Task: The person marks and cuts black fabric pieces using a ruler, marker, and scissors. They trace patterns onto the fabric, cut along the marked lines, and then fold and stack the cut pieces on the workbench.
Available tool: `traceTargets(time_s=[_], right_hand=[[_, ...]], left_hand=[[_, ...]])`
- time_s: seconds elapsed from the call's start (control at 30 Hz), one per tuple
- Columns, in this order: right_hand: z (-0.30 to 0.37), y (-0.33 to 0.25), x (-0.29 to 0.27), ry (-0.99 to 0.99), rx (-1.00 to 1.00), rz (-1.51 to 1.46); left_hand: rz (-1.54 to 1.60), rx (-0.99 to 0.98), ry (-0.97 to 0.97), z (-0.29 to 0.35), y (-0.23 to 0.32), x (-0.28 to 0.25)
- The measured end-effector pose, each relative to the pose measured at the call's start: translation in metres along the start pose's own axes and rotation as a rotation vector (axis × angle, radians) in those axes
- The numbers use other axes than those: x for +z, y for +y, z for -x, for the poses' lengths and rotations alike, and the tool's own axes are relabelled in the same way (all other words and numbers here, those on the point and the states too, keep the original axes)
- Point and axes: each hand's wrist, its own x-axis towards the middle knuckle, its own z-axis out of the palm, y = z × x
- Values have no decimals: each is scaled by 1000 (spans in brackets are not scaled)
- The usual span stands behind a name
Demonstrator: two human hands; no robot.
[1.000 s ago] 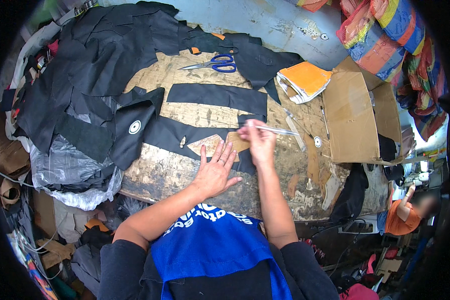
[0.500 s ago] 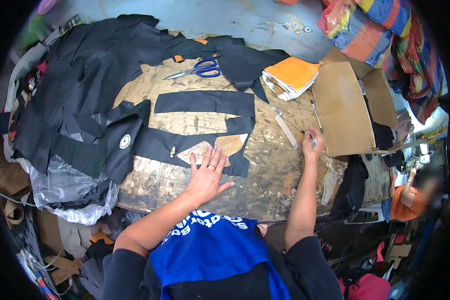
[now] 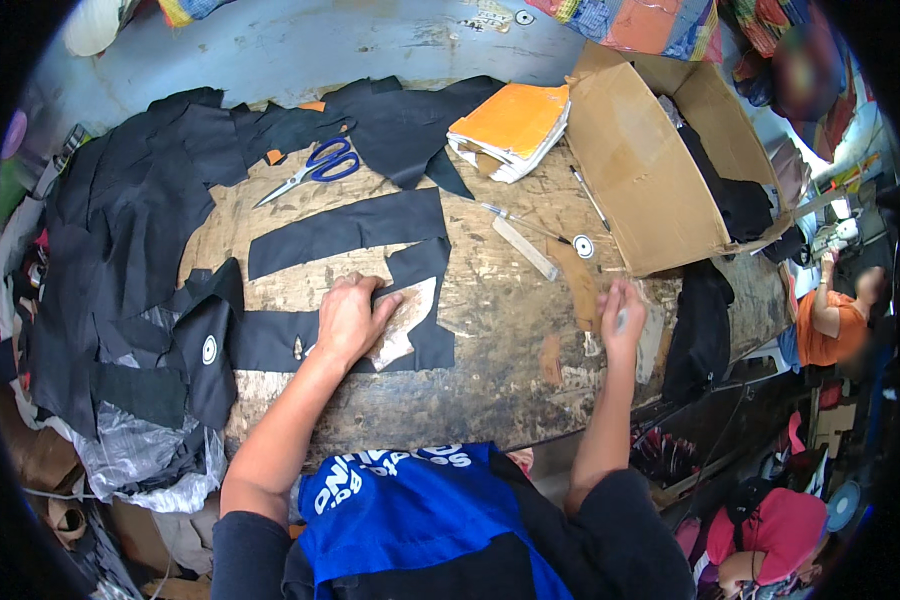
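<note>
My left hand [image 3: 348,318] is curled, fingers bent and thumb out, at the edge of a worn tan-and-white pattern piece [image 3: 408,325]. It seems to pinch that piece, which rests on black leather-like material [image 3: 270,338]; the fingertips are partly hidden. At the right of the work table, my right hand [image 3: 620,312] is closed around a small, slim, pale object [image 3: 622,321], mostly covered by the fingers. Above my left hand lies a black strip [image 3: 355,230]. Blue-handled scissors [image 3: 315,170] lie farther back, blades pointing left.
A large open cardboard box [image 3: 660,170] holding black material stands back right, beside an orange-covered pad [image 3: 510,125]. A pale bar [image 3: 525,248], a brown strip [image 3: 573,285] and a white disc [image 3: 583,246] lie nearby. Black sheets [image 3: 135,200] cover the left side. Another person [image 3: 830,315] is at far right.
My left hand has gone from lying flat with spread fingers to curled at the pattern piece. My right hand has drawn a little toward me. The whole view has shifted.
</note>
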Motion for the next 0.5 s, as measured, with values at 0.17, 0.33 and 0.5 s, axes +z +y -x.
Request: traceTargets(time_s=[0.17,0.33,0.5], right_hand=[[76,-26,-8,-216,-331,251],[86,-42,-9,-316,-449,244],[70,-46,-9,-526,-8,-54]], left_hand=[[54,76,-34,10,-5,1],[59,218,-112,26,-4,-1],[180,332,81,37,12,14]])
